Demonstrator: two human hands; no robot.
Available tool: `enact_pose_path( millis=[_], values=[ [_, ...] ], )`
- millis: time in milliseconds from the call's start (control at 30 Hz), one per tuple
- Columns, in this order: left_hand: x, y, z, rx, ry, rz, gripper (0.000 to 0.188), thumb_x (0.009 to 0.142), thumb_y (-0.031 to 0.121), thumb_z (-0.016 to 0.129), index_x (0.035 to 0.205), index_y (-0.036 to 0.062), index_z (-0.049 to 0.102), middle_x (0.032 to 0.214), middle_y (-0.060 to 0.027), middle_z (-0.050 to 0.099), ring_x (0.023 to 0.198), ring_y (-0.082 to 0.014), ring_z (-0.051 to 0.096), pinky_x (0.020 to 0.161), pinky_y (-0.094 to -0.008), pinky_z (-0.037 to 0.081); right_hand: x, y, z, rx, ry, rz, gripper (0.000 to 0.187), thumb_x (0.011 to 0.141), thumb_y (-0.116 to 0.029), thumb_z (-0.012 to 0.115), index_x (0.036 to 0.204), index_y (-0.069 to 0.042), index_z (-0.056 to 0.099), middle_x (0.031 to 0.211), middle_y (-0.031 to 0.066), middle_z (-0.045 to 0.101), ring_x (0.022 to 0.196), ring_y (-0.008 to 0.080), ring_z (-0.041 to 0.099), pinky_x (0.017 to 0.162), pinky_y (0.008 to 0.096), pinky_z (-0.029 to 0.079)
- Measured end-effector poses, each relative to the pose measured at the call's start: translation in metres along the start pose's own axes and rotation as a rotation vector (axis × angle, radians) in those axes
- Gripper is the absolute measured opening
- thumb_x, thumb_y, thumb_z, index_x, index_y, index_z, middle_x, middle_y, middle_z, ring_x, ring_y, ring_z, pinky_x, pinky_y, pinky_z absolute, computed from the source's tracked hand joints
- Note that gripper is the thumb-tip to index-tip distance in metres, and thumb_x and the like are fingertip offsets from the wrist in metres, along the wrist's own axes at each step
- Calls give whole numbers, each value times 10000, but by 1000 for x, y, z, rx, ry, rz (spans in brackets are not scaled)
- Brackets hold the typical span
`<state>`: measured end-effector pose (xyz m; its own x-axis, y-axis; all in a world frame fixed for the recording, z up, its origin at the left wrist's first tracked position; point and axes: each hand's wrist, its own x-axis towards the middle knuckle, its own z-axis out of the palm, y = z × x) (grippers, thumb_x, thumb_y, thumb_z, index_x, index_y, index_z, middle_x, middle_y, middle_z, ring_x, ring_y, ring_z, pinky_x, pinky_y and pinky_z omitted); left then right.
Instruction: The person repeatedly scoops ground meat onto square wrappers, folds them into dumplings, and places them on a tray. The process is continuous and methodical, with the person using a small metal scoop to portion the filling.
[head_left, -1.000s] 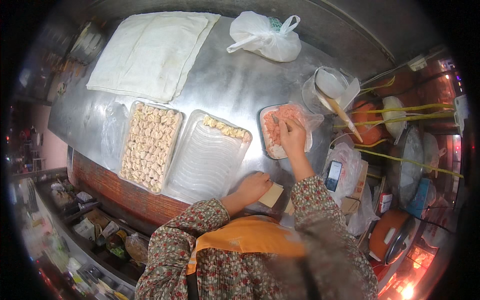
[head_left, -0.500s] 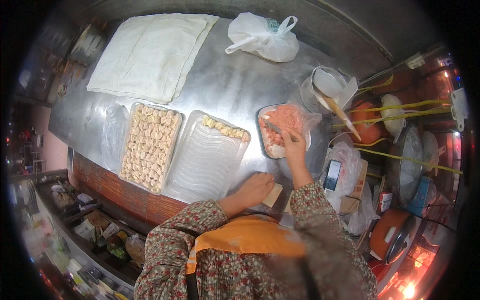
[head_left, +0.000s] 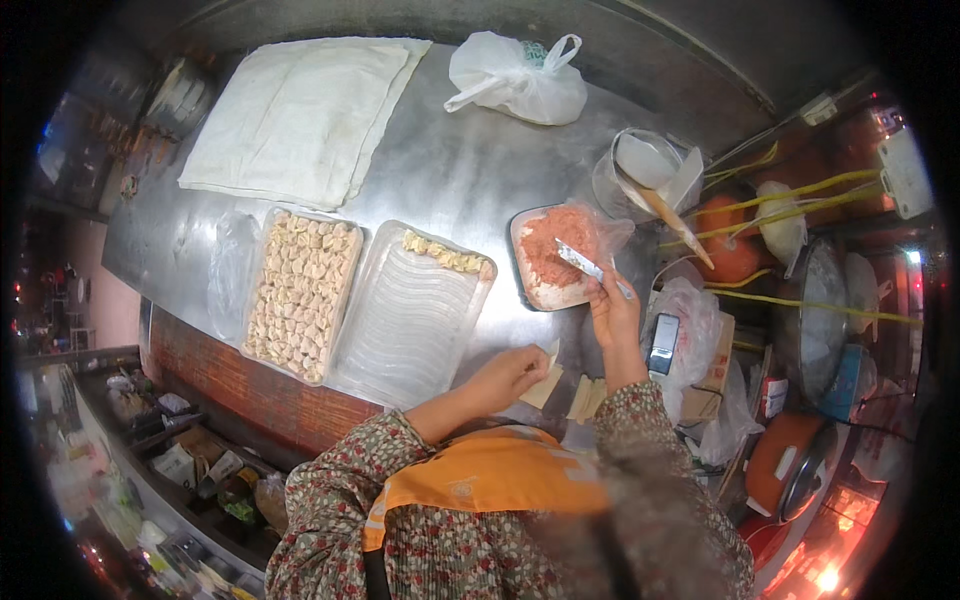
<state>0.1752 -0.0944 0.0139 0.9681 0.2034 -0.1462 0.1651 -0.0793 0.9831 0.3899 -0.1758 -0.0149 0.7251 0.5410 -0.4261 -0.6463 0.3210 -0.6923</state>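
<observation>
Filling step: I have a wrapper in one hand and the spreader at the meat.

My left hand (head_left: 508, 372) is closed lightly on a pale dumpling wrapper (head_left: 543, 385), held just in front of my body. My right hand (head_left: 615, 312) pinches a flat metal spreader (head_left: 585, 266), its tip over the pink minced filling (head_left: 562, 256) in the tray just beyond my fingers. More wrappers (head_left: 585, 398) lie between my wrists. I judge the next move calls for a small scoop carried back to the wrapper; the nearly bare tray (head_left: 405, 320) sits to the left of my left hand.
</observation>
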Motion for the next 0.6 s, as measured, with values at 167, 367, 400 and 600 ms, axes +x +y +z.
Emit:
enact_pose_path(
  millis=[167,367,400,600],
  values=[
    [-12,8,-18,-1075,69,-185,328,803,-29,630,1083,87,503,995,-33,585,932,-159,591,840,-316,492,-13,-13,2,46,-45,-7,224,912,-70,562,1091,66,561,906,130,625,777,169,630,699,247,552],
    [-37,0,-22,-1490,283,-129,481,766,22,666,1198,89,464,1077,-87,555,1009,-223,561,890,-382,480,-36,-25,10,159,-171,41,205,931,-65,522,1089,64,549,910,123,618,779,157,622,710,226,551],
    [-42,0,-23,-1536,349,-139,473,765,-5,646,1189,98,465,1063,-90,555,978,-225,570,867,-375,489,-41,-27,13,169,-168,57,198,934,-63,515,1087,60,545,927,122,612,787,153,619,716,217,551],
    [-44,6,-55,-1664,97,119,310,799,124,527,1105,94,483,1113,-130,554,1049,-298,554,897,-441,475,-77,-38,37,110,-239,63,214,930,-72,524,1085,73,553,846,114,618,747,167,621,658,252,537]
  ],
)
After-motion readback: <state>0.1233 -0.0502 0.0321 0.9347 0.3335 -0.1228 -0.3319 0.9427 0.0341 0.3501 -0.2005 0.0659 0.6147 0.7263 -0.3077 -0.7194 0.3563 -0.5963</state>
